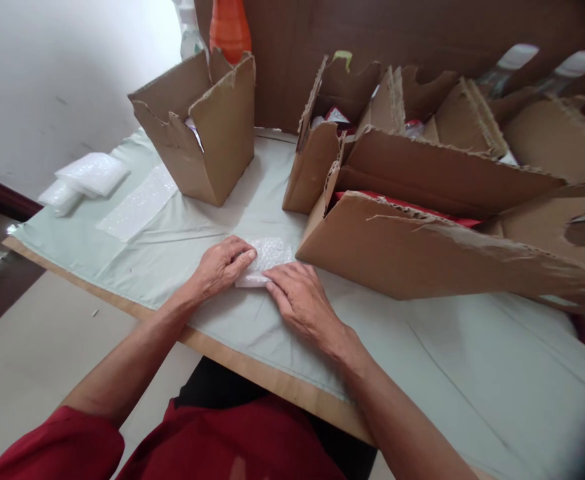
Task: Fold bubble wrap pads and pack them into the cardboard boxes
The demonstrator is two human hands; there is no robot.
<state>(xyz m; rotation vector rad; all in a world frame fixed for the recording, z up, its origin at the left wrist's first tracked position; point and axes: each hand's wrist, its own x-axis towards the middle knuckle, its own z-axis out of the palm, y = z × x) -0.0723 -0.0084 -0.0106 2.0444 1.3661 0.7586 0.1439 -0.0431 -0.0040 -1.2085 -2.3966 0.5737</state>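
A small piece of clear bubble wrap (273, 251) lies on the cloth-covered table, its near edge folded or rolled over. My left hand (223, 265) grips its left side, with the thumb on top and the fingers curled at the edge. From the right, my right hand (299, 297) presses on the near fold with thumb and fingers closed together. Whether anything lies inside the fold cannot be made out. A flat strip of bubble wrap (139, 203) rests farther left, beside a small stack of folded bubble wrap packets (92, 175).
An upright cardboard box (229, 137) stands behind my left hand. Several cut-open cardboard boxes (422, 257) fill the right side, close to my right hand, with red items inside. An orange bottle (229, 30) and clear bottles stand at the back. The table edge (272, 383) runs near my body.
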